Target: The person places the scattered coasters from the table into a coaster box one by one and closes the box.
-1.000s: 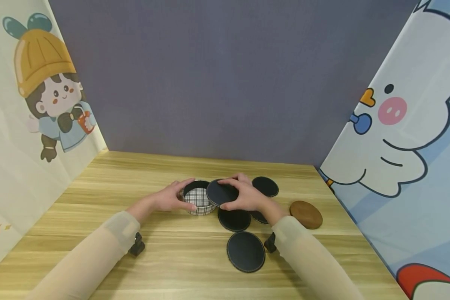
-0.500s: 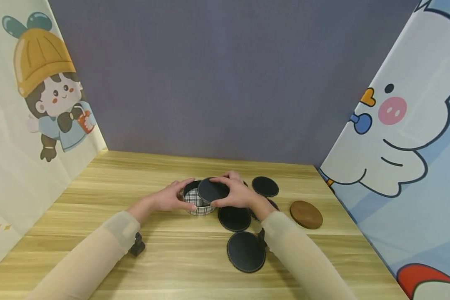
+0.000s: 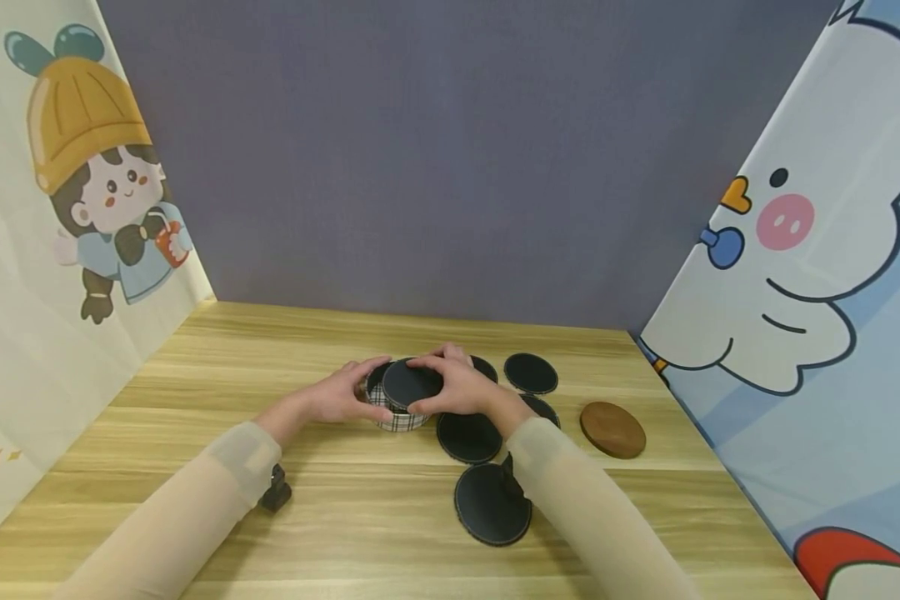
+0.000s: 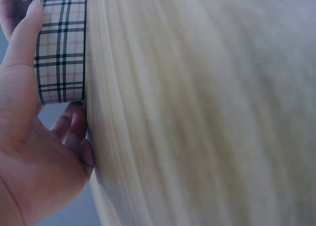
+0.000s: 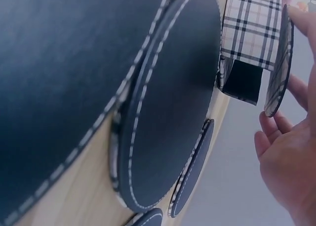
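A round plaid coaster holder [image 3: 401,422] stands on the table, its side wall [image 4: 60,50] filling the upper left of the left wrist view. My left hand [image 3: 341,394] grips it from the left, thumb along the near side. My right hand [image 3: 461,388] pinches a round black coaster [image 3: 411,383] by its edge. That coaster is held tilted over the holder's opening and hides much of its inside. In the right wrist view the coaster's plaid underside [image 5: 280,70] faces the holder, whose wall has a gap [image 5: 242,80] showing a dark interior.
Several black coasters with pale stitching lie flat right of the holder, including a middle one [image 3: 468,438], a front one [image 3: 487,508] and a back one [image 3: 531,372]. A brown round disc [image 3: 612,429] lies farther right on the wood-grain table [image 3: 345,525]. A grey panel [image 3: 420,167] stands behind.
My right hand has carried the coaster leftward, from the holder's right side to above its opening. The left hand and the holder have stayed in place.
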Motion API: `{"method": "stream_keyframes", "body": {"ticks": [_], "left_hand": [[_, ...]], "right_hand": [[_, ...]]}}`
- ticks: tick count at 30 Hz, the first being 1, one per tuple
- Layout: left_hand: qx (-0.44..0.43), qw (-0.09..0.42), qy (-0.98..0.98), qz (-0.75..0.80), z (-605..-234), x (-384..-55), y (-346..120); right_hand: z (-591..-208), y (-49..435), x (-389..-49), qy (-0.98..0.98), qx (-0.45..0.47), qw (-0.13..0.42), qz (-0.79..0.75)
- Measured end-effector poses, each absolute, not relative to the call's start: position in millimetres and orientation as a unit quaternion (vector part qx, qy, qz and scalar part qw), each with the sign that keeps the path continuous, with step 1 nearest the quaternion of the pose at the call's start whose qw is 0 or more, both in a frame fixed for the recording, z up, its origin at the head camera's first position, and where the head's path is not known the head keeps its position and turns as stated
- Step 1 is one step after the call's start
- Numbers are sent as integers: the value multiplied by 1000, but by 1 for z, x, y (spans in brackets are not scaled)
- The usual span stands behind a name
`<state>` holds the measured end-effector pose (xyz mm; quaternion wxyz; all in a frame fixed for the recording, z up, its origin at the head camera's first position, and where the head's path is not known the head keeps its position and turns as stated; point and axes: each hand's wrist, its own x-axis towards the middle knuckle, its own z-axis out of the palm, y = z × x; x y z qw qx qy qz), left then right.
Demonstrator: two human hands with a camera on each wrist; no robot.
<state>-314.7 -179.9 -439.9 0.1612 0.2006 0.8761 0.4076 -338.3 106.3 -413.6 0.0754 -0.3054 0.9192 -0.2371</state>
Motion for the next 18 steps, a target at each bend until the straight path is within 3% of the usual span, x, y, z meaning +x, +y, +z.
{"method": "stream_keyframes", "body": {"ticks": [18], "left_hand": [[214, 155, 873, 409, -441, -316, -181]], "right_hand": [[-414, 92, -342, 916, -329, 81, -214]]}}
